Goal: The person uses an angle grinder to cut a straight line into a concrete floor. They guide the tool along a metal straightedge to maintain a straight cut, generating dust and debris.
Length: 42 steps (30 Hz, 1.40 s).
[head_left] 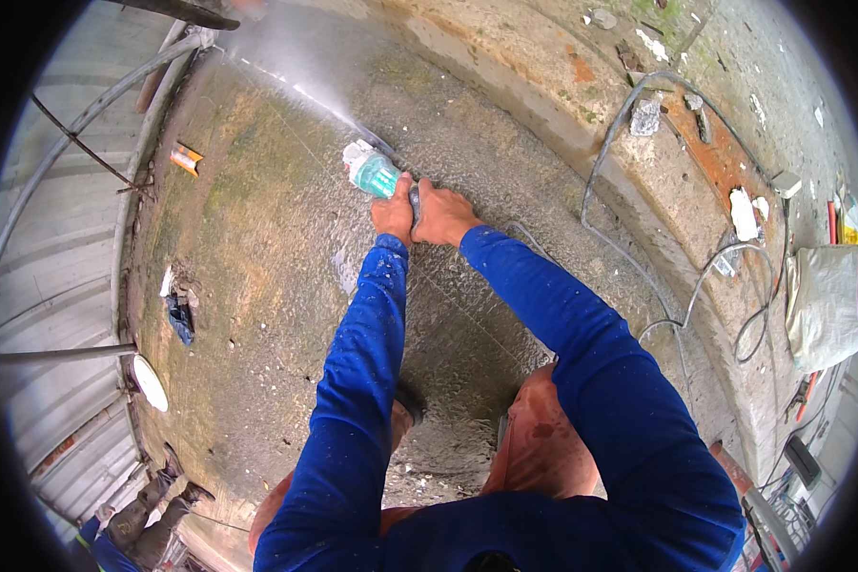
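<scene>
With both arms stretched forward, I grip a teal and white angle grinder (374,175) low over the wet concrete floor (267,238). My left hand (389,217) is closed around its near body, and my right hand (444,214) wraps the dark rear grip just beside it. The disc edge (376,139) meets the floor on the tool's far side. From there a whitish spray (296,71) streams away to the far left along a pale line. A thin straight score in the floor (467,313) runs between my feet and the tool. My fingertips are partly hidden.
A grey cable (596,181) loops over the raised concrete ledge (543,105) at right, near a white sack (825,305). Corrugated sheets (57,248) and pipes line the left. An orange wrapper (187,158) and dark crumpled plastic (179,318) lie on the floor. Another person (143,524) is at lower left.
</scene>
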### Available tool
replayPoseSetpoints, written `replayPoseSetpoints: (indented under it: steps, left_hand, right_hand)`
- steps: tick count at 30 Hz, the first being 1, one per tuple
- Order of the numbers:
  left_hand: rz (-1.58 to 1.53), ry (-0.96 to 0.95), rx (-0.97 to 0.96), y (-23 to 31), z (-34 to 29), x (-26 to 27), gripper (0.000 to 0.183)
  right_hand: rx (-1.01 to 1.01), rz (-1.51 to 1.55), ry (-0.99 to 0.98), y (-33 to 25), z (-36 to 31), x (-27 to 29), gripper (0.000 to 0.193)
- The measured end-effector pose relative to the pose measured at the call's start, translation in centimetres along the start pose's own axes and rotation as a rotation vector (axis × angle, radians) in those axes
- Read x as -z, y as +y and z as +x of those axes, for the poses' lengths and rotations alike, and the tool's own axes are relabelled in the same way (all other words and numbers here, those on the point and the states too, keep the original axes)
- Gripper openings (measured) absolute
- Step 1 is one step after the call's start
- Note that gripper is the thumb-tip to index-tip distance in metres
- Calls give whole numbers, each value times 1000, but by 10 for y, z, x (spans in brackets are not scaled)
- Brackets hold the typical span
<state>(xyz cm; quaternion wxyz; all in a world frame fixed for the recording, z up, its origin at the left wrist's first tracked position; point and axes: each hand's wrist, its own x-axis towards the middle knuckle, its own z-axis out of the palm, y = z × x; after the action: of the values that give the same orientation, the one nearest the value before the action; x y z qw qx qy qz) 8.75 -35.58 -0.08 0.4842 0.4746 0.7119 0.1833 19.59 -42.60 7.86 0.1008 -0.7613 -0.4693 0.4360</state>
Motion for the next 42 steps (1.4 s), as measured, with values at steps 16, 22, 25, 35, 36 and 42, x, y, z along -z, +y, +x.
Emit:
replayPoseSetpoints:
  steps: [16,22,25,35,36,42]
  left_hand:
    - [-38,15,4,-4,-6,-7,70]
    - [-29,23,26,-7,-12,-10,70]
    - [13,46,40,-11,-7,-9,71]
    - [-21,4,56,-8,-12,-10,68]
    - [-26,-8,60,-7,-17,-11,68]
    - [19,-11,61,-1,-36,-13,69]
  right_hand:
    - [31,8,12,10,-6,1,81]
    - [-12,-5,-27,10,-11,2,81]
    - [-12,1,-20,8,-12,2,80]
    - [10,5,-1,14,-15,1,79]
    - [7,8,-2,16,-15,1,79]
    - [13,11,-4,26,-21,-4,78]
